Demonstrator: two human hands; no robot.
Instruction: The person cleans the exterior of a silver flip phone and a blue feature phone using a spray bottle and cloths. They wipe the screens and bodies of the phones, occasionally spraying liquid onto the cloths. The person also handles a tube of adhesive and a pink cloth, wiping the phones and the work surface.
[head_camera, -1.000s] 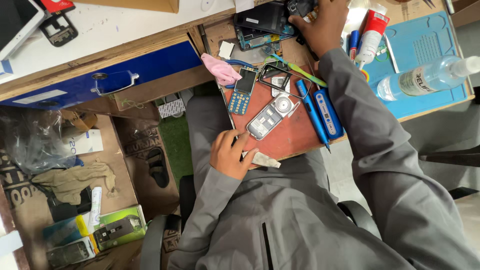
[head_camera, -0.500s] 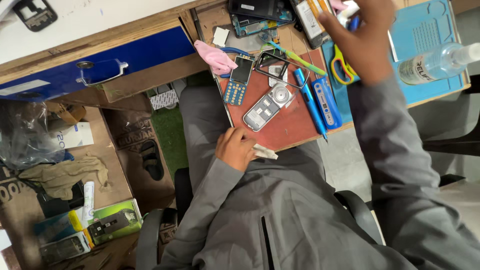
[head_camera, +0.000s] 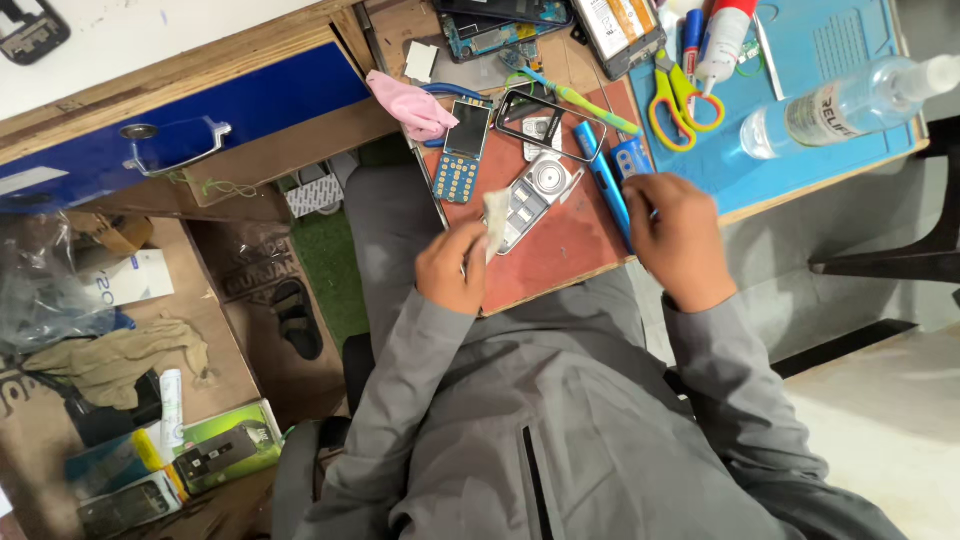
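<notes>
My left hand (head_camera: 452, 268) pinches a small whitish wad of cloth (head_camera: 495, 218) against the near end of an opened silver phone body (head_camera: 540, 188). The phone lies on a reddish-brown board (head_camera: 565, 250) across my lap. My right hand (head_camera: 682, 238) rests with curled fingers at the board's right edge, beside a long blue tool (head_camera: 604, 182); what it holds is hidden. A phone board with a blue keypad (head_camera: 461, 152) and a black phone frame (head_camera: 545, 122) lie further up the board.
On the desk are a pink cloth (head_camera: 418, 106), a green toothbrush (head_camera: 580, 95), yellow scissors (head_camera: 682, 98), a glue tube (head_camera: 724, 38), a clear bottle (head_camera: 850, 100) and a blue mat (head_camera: 810, 50). A blue drawer (head_camera: 200, 115) stands left; boxes (head_camera: 215, 452) and a sandal (head_camera: 296, 320) lie on the floor.
My right hand came back from the far side of the desk to the board's right edge. My left hand lifted the cloth wad from the board's near edge onto the silver phone.
</notes>
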